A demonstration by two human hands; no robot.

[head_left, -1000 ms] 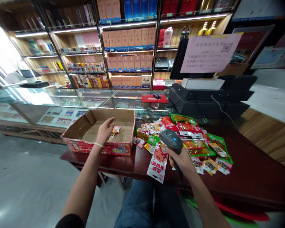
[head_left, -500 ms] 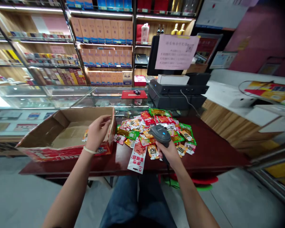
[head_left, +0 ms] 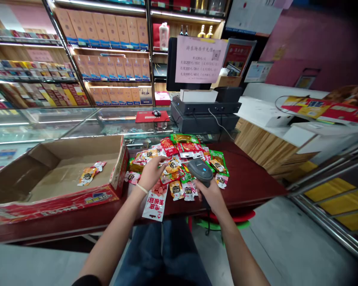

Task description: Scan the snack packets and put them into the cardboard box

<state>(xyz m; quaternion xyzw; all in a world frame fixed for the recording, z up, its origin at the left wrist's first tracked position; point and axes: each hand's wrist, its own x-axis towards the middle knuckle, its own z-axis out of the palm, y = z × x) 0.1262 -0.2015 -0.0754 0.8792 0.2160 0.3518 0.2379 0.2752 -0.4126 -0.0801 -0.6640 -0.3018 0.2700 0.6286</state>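
Fingers of the right hand (head_left: 209, 194) are clamped round the scanner (head_left: 200, 168), near the heap of packets (head_left: 191, 147) on the table (head_left: 250, 174). Left hand (head_left: 150, 173) fingers curl above the heap; whether they pinch anything, I cannot tell. Leftward stands a box (head_left: 74, 205) holding small sachets (head_left: 88, 175); behind the heap, a monitor (head_left: 171, 67).

Two hands (head_left: 151, 174) (head_left: 211, 194) are showing, one scanner (head_left: 200, 169) is being held, at least two packets (head_left: 87, 175) are lying in one box (head_left: 59, 207)

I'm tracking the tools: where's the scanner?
Head view, just right of centre: the scanner is in the right hand, by the snack packets.
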